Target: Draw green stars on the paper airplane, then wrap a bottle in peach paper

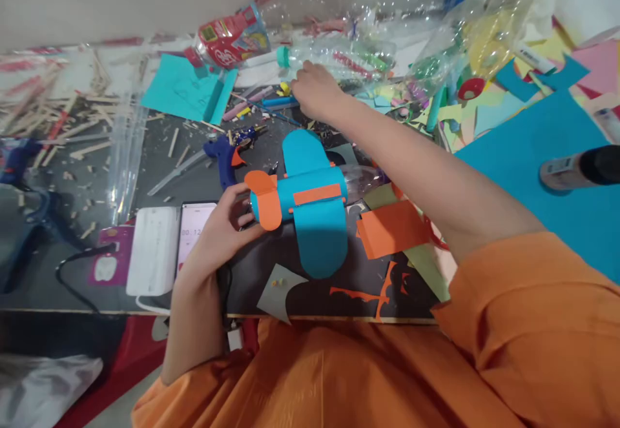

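Orange shirt [310,376] is seen below the plane [317,194], its tail [269,210] pinched in the left grip [220,224]; beyond, the right grip's [316,90] closure cannot be told. Wings [320,237] could be bent if brushed by the forearm [402,137].

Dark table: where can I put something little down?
There's a small bare patch between the left hand and the grey scrap, and room on the big blue sheet beside the black-capped bottle. Wooden sticks crowd the left; plastic bottles crowd the back.
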Available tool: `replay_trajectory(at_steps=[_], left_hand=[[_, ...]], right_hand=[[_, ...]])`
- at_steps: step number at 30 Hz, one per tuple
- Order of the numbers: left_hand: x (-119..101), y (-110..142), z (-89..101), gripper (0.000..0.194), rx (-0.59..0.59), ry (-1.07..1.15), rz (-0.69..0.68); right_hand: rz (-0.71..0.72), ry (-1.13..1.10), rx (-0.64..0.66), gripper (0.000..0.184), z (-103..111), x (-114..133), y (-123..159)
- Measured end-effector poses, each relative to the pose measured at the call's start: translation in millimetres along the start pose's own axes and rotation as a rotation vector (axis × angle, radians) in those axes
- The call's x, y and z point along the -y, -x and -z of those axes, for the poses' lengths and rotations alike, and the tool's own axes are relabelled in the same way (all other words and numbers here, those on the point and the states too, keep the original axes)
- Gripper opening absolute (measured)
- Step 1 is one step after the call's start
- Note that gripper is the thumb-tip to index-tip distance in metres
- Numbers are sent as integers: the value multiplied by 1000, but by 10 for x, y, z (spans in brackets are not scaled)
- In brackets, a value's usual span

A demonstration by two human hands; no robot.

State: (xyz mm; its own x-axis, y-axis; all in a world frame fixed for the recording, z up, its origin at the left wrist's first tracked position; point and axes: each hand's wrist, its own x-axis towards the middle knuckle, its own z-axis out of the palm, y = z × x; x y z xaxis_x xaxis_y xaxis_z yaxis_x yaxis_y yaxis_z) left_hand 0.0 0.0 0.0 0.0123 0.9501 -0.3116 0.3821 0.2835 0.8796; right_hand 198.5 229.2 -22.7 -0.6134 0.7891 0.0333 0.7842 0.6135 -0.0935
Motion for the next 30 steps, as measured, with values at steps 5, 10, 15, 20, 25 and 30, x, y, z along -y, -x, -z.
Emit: replay_trajectory(at_steps=[5,10,15,20,25,30], left_hand=[[-11,-98,-31,62,10,0,-20],[-85,-227,-132,61,16,26,-55],[-108,-386,-296,61,-12,23,-121],[16,-618,-377,64,-30,41,-301],[118,-752,-380,66,-74,7,-389],[161,-764,-380,78,-62,8,-379]], right_hand=[[-114,-85,89,25,167,-14,110],[-173,-288,-77,27,546,-55,530],[-459,-564,-355,19,737,-89,1127],[-382,-878,-552,12,516,-17,1892],[-180,-569,-389,16,223,100,2495],[-258,-137,-151,34,118,5,2638]])
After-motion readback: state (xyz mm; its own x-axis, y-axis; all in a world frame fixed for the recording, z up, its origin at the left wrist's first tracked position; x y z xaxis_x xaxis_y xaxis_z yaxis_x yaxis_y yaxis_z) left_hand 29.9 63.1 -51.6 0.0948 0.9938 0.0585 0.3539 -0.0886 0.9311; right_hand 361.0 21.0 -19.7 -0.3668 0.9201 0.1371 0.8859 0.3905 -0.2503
